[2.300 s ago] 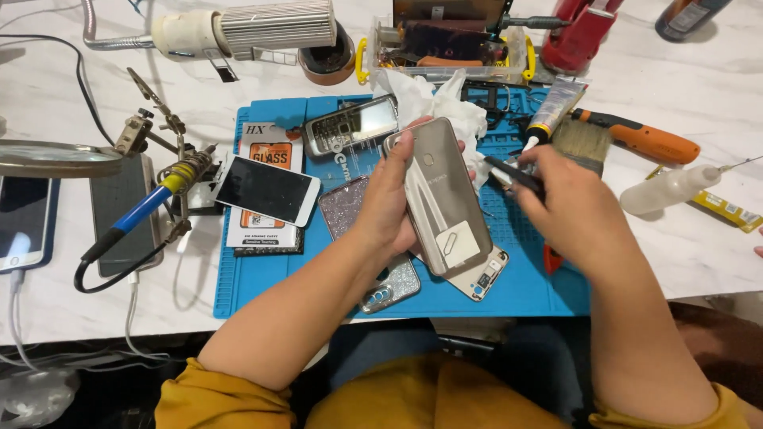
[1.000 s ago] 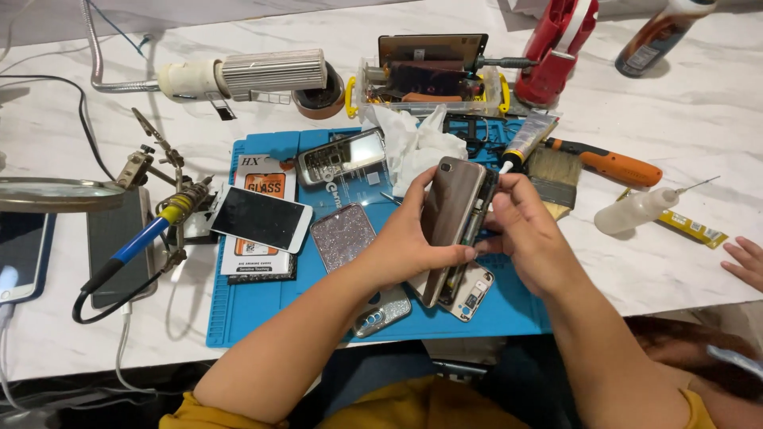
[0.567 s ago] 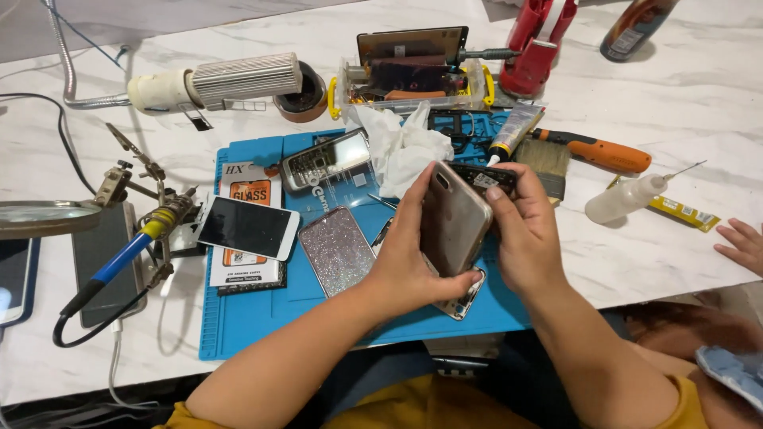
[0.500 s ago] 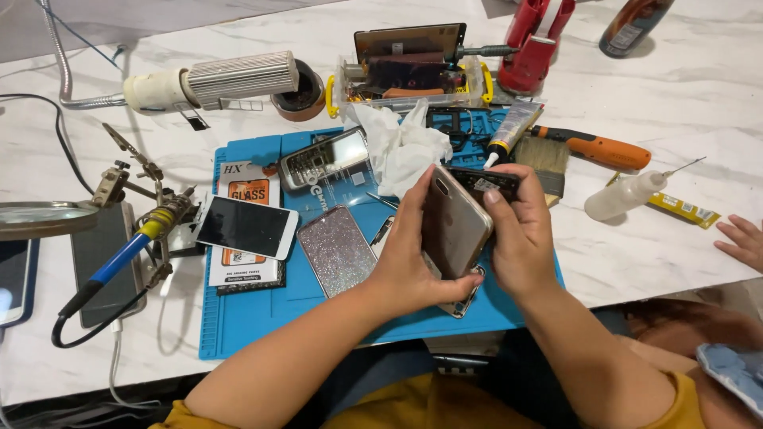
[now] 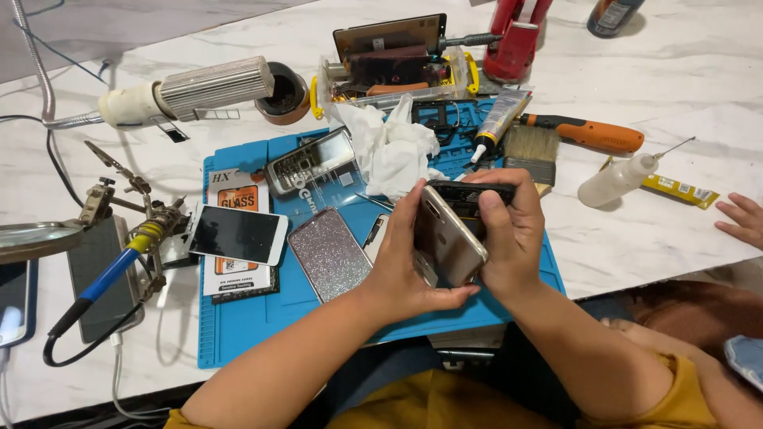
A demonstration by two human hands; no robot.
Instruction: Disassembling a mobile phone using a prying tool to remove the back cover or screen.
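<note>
We've tipped the phone [image 5: 447,240] upright and drawn it closer above the blue mat [image 5: 262,318]; our left hand [image 5: 405,262] clasps its gold back, our right hand [image 5: 509,230] pinches the dark top edge; the glitter case [image 5: 330,253] lies untouched beside us.

Blue mat [image 5: 262,318], silver glitter case [image 5: 328,254], orange-handled screwdriver [image 5: 584,133].

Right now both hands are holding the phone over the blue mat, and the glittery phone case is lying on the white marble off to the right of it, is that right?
Not quite. In the head view the left hand and right hand do hold the phone over the blue mat, but the glittery phone case lies on that mat, to the left of the hands, not on the marble.
</note>
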